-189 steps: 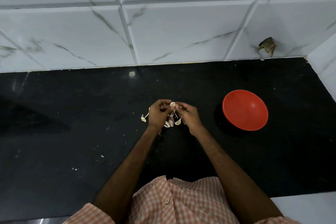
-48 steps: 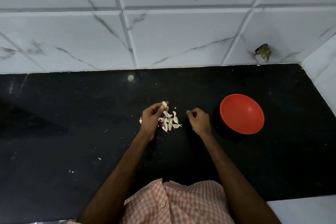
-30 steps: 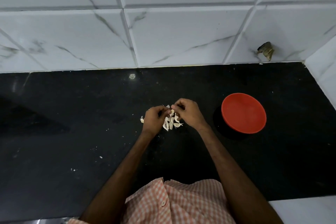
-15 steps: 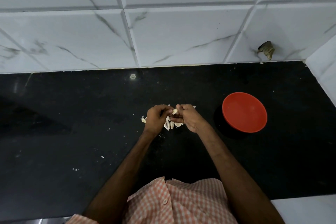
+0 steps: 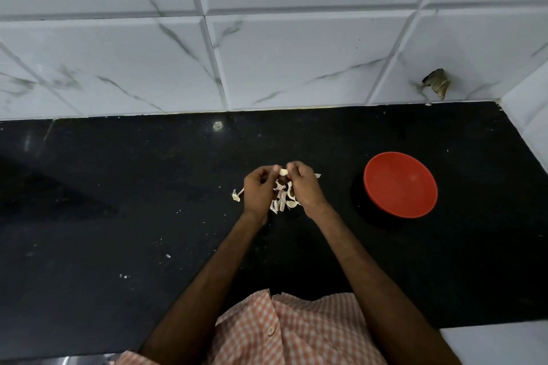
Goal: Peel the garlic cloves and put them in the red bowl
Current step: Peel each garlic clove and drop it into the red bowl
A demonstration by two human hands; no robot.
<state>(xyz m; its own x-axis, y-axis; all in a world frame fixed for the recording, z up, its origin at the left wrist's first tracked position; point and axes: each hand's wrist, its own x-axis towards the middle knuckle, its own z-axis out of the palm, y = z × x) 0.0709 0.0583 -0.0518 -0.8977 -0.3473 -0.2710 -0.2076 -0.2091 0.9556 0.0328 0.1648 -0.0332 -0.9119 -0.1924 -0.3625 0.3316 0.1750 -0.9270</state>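
Both hands meet over the middle of the black counter. My left hand (image 5: 258, 190) and my right hand (image 5: 303, 185) pinch one pale garlic clove (image 5: 283, 171) between their fingertips, held just above the counter. Below and between the hands lies a small heap of loose garlic cloves and skins (image 5: 284, 198). A garlic stem piece (image 5: 236, 195) lies just left of my left hand. The red bowl (image 5: 400, 184) stands on the counter to the right of my right hand, apart from it; its inside looks bare.
The black counter (image 5: 118, 201) ends at a white marble-tiled wall (image 5: 267, 62) behind and a side wall at the far right. Small skin flecks (image 5: 167, 255) dot the counter at the left. A dark patch (image 5: 436, 83) marks the wall above the bowl.
My right hand, apart from the left 1.6 s ago, came back to it. Both hands now pinch the one clove and have lifted slightly.
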